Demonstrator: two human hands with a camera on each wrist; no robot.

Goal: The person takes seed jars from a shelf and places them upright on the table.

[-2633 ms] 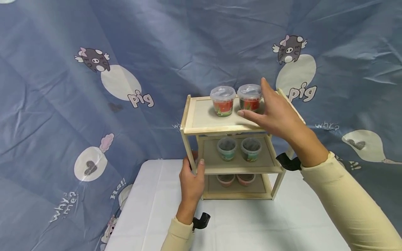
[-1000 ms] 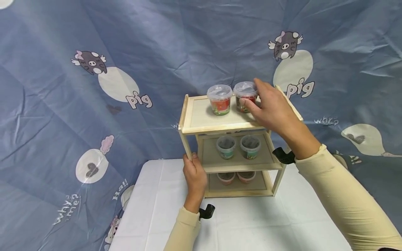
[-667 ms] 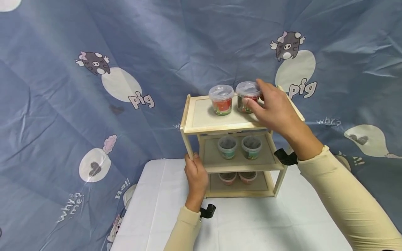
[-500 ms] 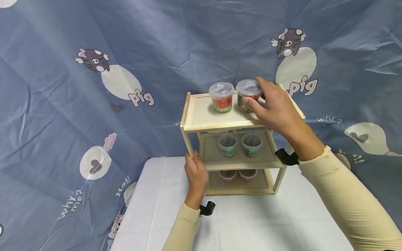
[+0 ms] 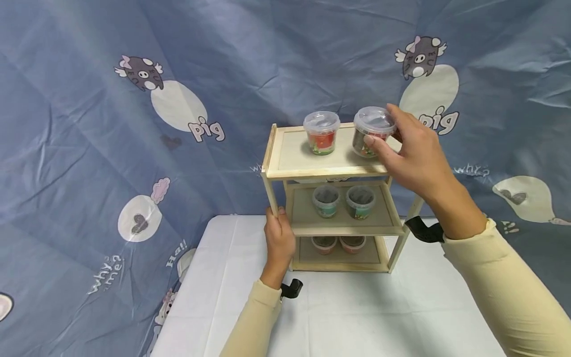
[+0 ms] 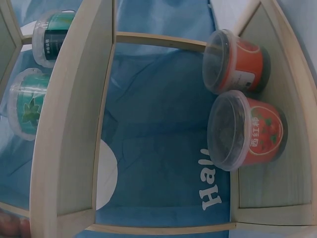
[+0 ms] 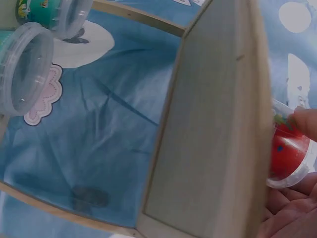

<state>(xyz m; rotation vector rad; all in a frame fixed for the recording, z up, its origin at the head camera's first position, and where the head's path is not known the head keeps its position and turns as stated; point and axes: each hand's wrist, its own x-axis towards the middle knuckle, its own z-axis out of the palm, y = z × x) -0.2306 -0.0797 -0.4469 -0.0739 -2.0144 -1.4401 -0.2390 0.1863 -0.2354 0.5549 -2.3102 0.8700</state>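
Observation:
My right hand [image 5: 417,153] grips a clear-lidded plastic cup [image 5: 362,143] with a red label on the rack's top shelf. Its thumb is on the front and its fingers reach behind; the cup leans a little. I cannot tell whether its base touches the shelf. In the right wrist view this red cup [image 7: 290,153] shows beyond the shelf edge. A matching red cup [image 5: 322,141] stands upright to its left. My left hand [image 5: 279,240] holds the left front post of the three-tier wooden rack [image 5: 330,173]; in the left wrist view just its fingertips [image 6: 14,225] show.
Two green-labelled cups [image 5: 326,201] stand on the middle shelf, and two reddish cups [image 5: 324,244] on the bottom one. The rack stands on a white-covered table [image 5: 348,317]. Behind it hangs a blue curtain [image 5: 250,54] with pig prints.
My right hand has closed round the right red cup and shifted it rightward, widening the gap to its neighbour. The cup now tilts. My left hand stays on the post.

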